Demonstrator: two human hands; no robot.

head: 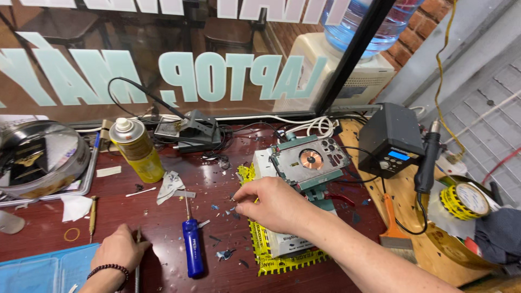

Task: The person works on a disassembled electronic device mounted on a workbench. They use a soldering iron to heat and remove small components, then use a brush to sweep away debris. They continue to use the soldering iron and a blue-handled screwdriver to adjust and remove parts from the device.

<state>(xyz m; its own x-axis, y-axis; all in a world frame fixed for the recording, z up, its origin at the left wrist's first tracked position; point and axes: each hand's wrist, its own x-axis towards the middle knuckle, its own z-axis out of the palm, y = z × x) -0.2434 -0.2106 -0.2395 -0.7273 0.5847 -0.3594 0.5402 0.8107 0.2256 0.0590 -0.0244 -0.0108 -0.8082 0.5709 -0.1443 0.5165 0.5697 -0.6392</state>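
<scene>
pinching at small debris on the tabletop [163,217], right hand [271,203] fingers pressed together; left hand [119,248] lightly closed on a thin tool [137,266] near the blue screwdriver [192,249].

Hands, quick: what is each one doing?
Left hand: closed around a thin metal tool.
Right hand: fingertips pinched over the table; holding anything cannot be told.

1. The right hand [274,203] reaches across the dark red table [163,228], with fingertips pinched just above small debris.
2. The left hand [116,250] rests near the table edge and holds a thin metal tool [137,260].
3. A blue-handled screwdriver [192,247] lies between the two hands.
4. A yellow spray can [137,150] stands behind them.
5. A circuit board in a holder [310,159] sits just beyond the right hand.
</scene>
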